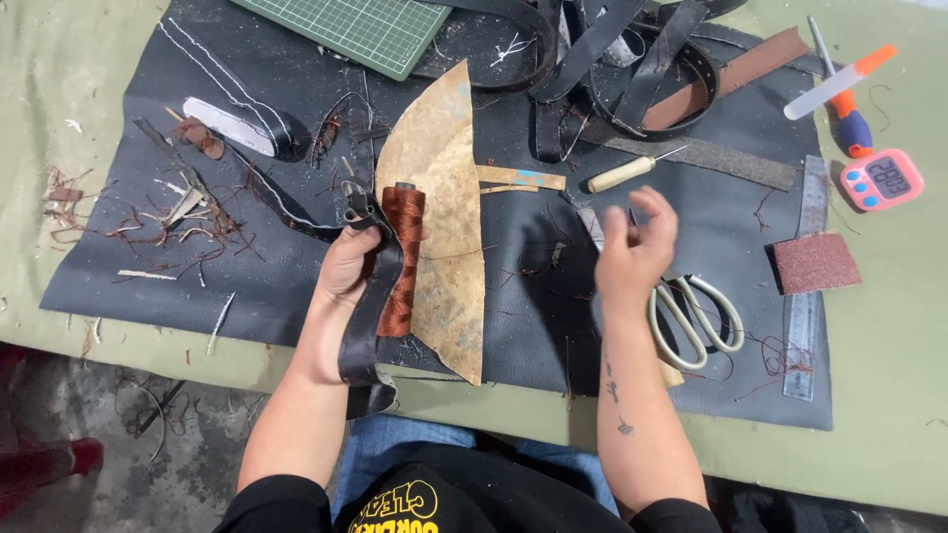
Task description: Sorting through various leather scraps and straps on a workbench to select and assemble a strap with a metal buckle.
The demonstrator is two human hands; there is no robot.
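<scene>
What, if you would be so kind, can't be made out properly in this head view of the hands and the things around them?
- Right hand: blurred; whether its fingers pinch any thread cannot be told.
- Scissors: blades hidden under the right hand and wrist.
- Black strap: lower end hidden behind the left hand and the table edge.
- Green cutting mat: cut off by the top edge.

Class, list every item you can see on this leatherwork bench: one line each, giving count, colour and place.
Black leather strap with metal buckle: one, in left hand.
Spool of rust-brown thread: one, beside strap.
Curved tan leather piece: one, centre.
Steel scissors: one pair, silver, under right hand.
Wooden-handled awl: one, upper centre.
Green cutting mat: one, top.
Pink digital timer: one, right.
Reddish sandpaper block: one, right.
Metal ruler: one, grey, right.
Left hand: gripping strap.
Right hand: empty, raised.
</scene>
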